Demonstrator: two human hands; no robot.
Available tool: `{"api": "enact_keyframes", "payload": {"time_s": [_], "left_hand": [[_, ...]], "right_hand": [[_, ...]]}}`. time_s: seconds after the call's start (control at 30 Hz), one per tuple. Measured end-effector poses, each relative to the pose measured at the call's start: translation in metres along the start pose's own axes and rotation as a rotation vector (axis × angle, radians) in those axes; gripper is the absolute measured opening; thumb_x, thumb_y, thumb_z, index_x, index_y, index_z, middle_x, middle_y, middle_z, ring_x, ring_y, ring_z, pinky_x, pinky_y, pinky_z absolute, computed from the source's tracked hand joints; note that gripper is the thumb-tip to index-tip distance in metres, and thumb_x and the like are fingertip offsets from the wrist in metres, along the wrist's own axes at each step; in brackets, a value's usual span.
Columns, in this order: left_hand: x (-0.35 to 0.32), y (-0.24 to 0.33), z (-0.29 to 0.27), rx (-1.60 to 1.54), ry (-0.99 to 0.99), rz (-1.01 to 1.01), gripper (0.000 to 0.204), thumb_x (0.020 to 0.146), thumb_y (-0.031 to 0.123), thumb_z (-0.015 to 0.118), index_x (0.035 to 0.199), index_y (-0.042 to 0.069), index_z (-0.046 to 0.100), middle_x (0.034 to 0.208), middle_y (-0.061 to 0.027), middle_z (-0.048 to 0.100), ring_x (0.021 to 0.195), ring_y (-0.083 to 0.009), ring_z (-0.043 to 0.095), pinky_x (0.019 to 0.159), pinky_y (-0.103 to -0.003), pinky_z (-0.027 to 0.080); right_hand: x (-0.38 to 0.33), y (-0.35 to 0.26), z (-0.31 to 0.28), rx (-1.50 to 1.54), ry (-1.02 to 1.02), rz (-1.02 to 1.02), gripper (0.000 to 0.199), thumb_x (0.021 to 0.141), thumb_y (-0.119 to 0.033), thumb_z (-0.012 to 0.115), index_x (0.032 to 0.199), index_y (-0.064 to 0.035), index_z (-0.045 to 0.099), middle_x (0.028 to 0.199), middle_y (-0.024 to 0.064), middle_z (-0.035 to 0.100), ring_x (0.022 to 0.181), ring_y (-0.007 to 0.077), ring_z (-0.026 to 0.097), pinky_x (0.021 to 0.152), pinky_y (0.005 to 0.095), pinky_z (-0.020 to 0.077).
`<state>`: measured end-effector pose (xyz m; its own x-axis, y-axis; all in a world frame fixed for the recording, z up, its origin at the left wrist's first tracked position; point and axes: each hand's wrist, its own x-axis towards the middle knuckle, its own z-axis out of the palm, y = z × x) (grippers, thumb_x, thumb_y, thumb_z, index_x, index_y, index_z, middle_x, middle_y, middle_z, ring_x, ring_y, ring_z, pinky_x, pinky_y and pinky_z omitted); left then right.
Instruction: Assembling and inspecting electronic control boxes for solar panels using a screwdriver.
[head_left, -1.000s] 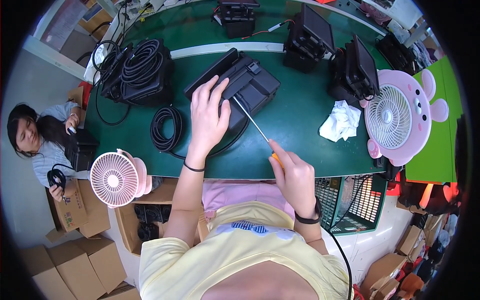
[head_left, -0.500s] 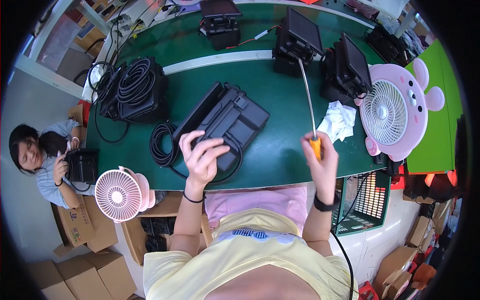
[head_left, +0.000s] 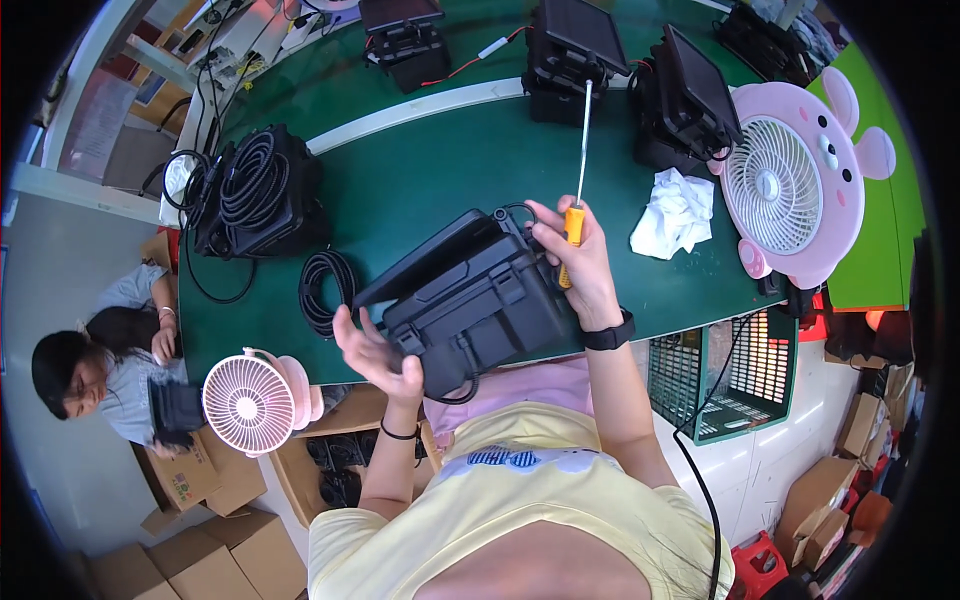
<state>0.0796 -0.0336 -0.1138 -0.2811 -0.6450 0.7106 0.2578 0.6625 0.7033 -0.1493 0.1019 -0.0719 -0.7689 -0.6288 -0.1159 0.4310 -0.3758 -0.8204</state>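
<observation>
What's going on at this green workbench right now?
A person in a yellow shirt holds a black boxy device at the near edge of the green table. The left hand supports its near corner, and the right hand steadies its far side while gripping an orange-handled screwdriver, shaft pointing away. A coiled black cable lies beside it, a crumpled white cloth to the right. Another person sits lower left.
</observation>
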Motion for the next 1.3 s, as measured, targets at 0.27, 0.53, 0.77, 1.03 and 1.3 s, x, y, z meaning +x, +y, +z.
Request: {"api": "enact_keyframes", "payload": {"time_s": [0.27, 0.53, 0.77, 1.03, 1.3], "left_hand": [[0.006, -0.004, -0.034, -0.399, -0.362, -0.895, 0.108, 0.074, 0.061, 0.081, 0.149, 0.001, 0.033, 0.149, -0.0153, 0.042, 0.136, -0.0254, 0.043, 0.115, -0.039, 0.033], [0.022, 0.017, 0.001, -0.443, -0.474, -0.679, 0.088, 0.084, 0.032, 0.077, 0.149, 0.004, 0.026, 0.153, -0.0163, 0.035, 0.140, -0.0271, 0.037, 0.115, -0.040, 0.029], [0.041, 0.025, 0.014, -0.357, -0.498, -0.505, 0.082, 0.067, 0.008, 0.091, 0.136, 0.004, 0.048, 0.142, -0.0144, 0.045, 0.129, -0.0271, 0.050, 0.106, -0.041, 0.044], [0.088, -0.026, 0.032, 0.753, -0.388, 0.417, 0.039, 0.065, 0.009, 0.083, 0.100, 0.017, 0.070, 0.122, -0.0120, 0.048, 0.123, -0.0513, 0.040, 0.107, -0.067, 0.033], [0.114, -0.066, 0.028, 1.083, -0.087, 0.277, 0.065, 0.065, 0.025, 0.092, 0.118, 0.005, 0.061, 0.126, -0.0268, 0.037, 0.126, -0.0539, 0.030, 0.101, -0.066, 0.035]], "right_hand": [[-0.014, -0.019, 0.012, 0.003, -0.102, -0.053, 0.034, 0.088, 0.000, 0.073, 0.106, -0.0132, 0.048, 0.118, 0.0148, 0.069, 0.100, 0.0124, 0.068, 0.059, 0.0168, 0.0422], [-0.009, 0.000, -0.017, -0.250, 0.050, -0.178, 0.027, 0.092, 0.000, 0.070, 0.104, -0.0110, 0.048, 0.099, 0.0040, 0.066, 0.111, 0.0182, 0.067, 0.062, 0.0182, 0.0446], [0.002, 0.009, -0.028, -0.420, 0.173, -0.445, 0.023, 0.094, 0.000, 0.067, 0.104, -0.0091, 0.048, 0.106, 0.0084, 0.069, 0.086, 0.0100, 0.065, 0.060, 0.0166, 0.0433], [-0.002, 0.013, -0.030, -0.441, 0.229, -0.319, 0.015, 0.098, -0.009, 0.065, 0.105, -0.0069, 0.052, 0.098, 0.0080, 0.071, 0.070, 0.0047, 0.056, 0.054, 0.0171, 0.0449], [-0.005, 0.014, -0.028, -0.598, 0.217, -0.299, 0.013, 0.096, -0.012, 0.067, 0.102, -0.0073, 0.056, 0.091, 0.0056, 0.073, 0.069, 0.0055, 0.060, 0.054, 0.0194, 0.0472]]}}
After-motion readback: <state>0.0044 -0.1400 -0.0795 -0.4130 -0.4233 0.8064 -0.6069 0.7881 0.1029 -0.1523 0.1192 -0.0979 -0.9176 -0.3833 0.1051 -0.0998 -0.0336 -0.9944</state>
